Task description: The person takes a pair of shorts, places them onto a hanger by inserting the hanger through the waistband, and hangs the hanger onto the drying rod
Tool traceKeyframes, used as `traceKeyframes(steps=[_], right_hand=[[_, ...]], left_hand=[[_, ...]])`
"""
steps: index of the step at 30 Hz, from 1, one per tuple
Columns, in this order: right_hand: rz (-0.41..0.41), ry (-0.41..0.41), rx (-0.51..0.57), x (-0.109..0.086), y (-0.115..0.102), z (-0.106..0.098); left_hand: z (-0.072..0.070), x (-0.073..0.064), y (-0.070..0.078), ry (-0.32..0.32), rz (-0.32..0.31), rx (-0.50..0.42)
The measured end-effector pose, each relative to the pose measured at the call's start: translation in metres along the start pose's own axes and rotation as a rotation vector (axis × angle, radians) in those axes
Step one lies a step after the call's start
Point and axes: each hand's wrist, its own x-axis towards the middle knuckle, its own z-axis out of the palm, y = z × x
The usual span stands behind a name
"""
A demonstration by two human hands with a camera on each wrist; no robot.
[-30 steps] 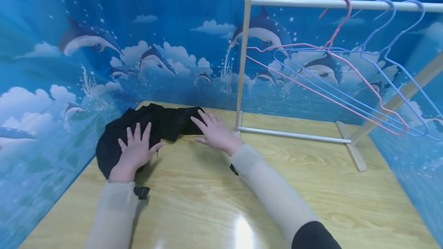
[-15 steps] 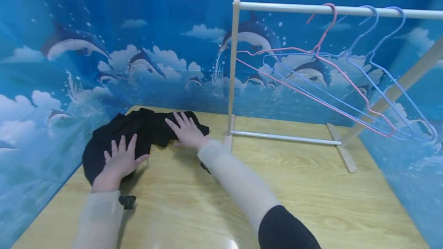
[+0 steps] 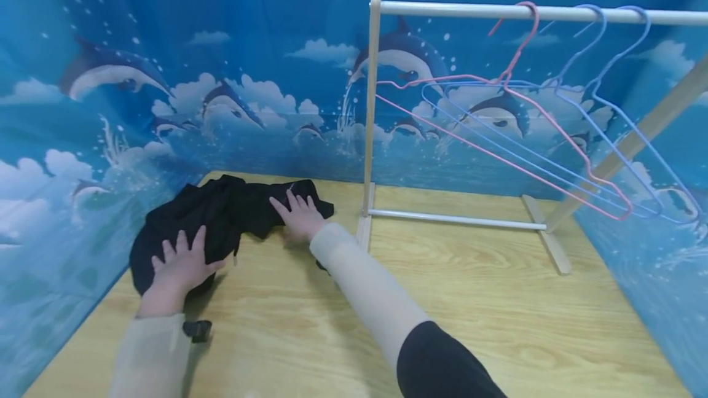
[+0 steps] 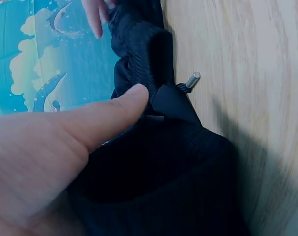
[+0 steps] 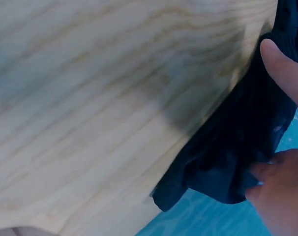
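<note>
Tabletop [image 3: 470,300], black cloth [image 3: 212,204] with faint mark [image 5: 278,129]

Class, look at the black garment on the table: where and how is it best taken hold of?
Probably pinch the black garment by its loose right corner, coming from the front right: that corner juts out narrow over the table, while the rest lies bunched and the printed backdrop crowds its left side.
</note>
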Motion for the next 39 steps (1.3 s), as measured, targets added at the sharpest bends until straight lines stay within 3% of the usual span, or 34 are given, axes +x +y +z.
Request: traceKeyframes(steps=[3, 9, 19, 28, 31, 36, 39], right_hand=[[0.0, 0.003, -0.025, 0.004, -0.001, 0.001], [-0.055, 0.086, -0.148, 0.017, -0.005, 0.001], [0.022, -0.069, -0.121, 0.014, -0.007, 0.005], [-0.023, -0.061, -0.264, 0.017, -0.006, 0.003], [-0.031, -0.066, -0.301, 0.013, -0.005, 0.005], [-0.053, -0.067, -0.305, 0.004, -0.002, 0.006], [-0.075, -0.063, -0.281, -0.001, 0.0, 0.005]], left_hand=[[0.0, 0.0, -0.001, -0.003, -0.011, 0.008], [0.0, 0.001, 0.005, -0.016, -0.028, 0.043], [0.004, 0.0, 0.006, -0.043, -0.021, 0.08], [0.0, 0.003, 0.007, -0.03, 0.025, 0.112], [0.001, 0.005, 0.006, -0.037, -0.007, 0.091], [0.003, 0.006, 0.004, -0.079, -0.114, 0.055], [0.002, 0.004, 0.002, -0.107, -0.13, 0.064]])
